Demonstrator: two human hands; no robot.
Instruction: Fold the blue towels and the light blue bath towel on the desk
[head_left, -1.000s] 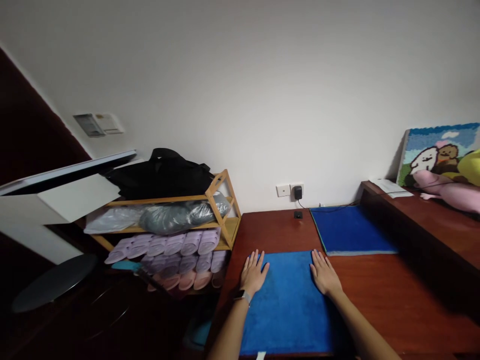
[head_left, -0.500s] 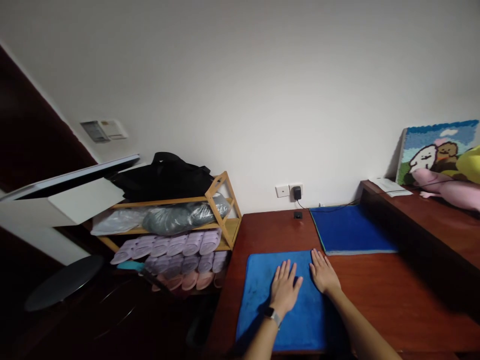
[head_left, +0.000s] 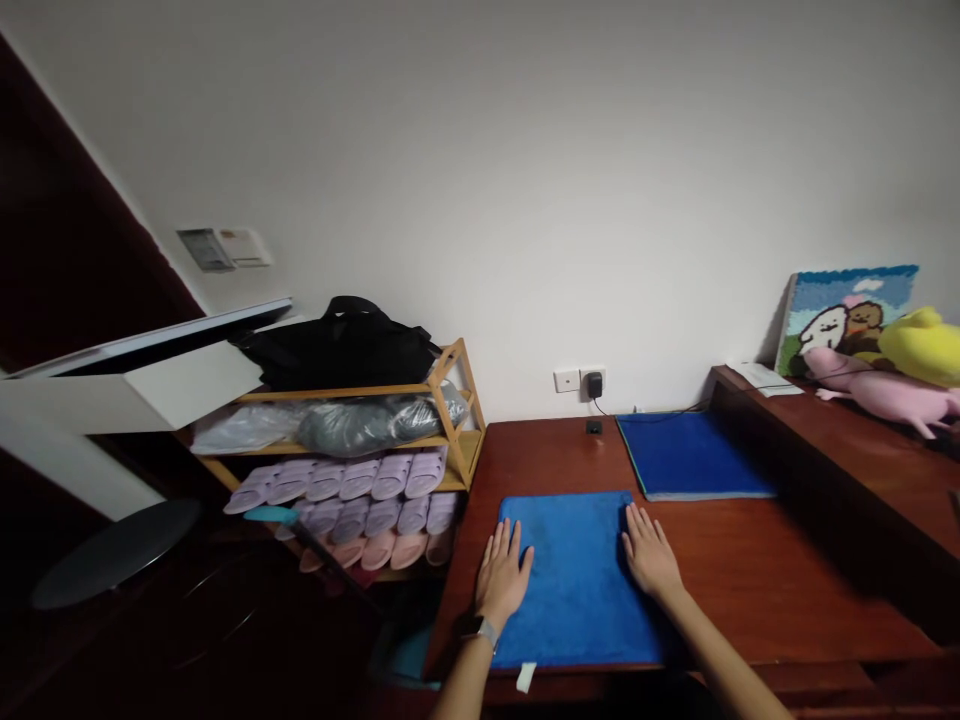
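Observation:
A bright blue cloth [head_left: 574, 580] lies flat on the reddish-brown desk [head_left: 750, 580], a white tag [head_left: 526, 677] hanging at its front edge. My left hand [head_left: 504, 575], with a watch at the wrist, rests flat on the cloth's left edge, fingers stretched out. On the opposite edge lies my right hand [head_left: 651, 552], palm down and fingers extended. Neither hand grips anything. Behind the right hand is a darker blue folded cloth [head_left: 694, 455], touched by neither hand.
A black charger [head_left: 594, 384] is plugged into the wall. At left, a wooden rack [head_left: 457, 420] holds a black bag [head_left: 349, 345] and several slippers [head_left: 390, 475]. A raised shelf [head_left: 832, 440] at right bears a pink plush toy [head_left: 885, 388] and a dog picture [head_left: 840, 315].
My left hand has slid left from the middle of the cloth to its left edge. My right hand stays at the right edge. The white tag now shows at the front.

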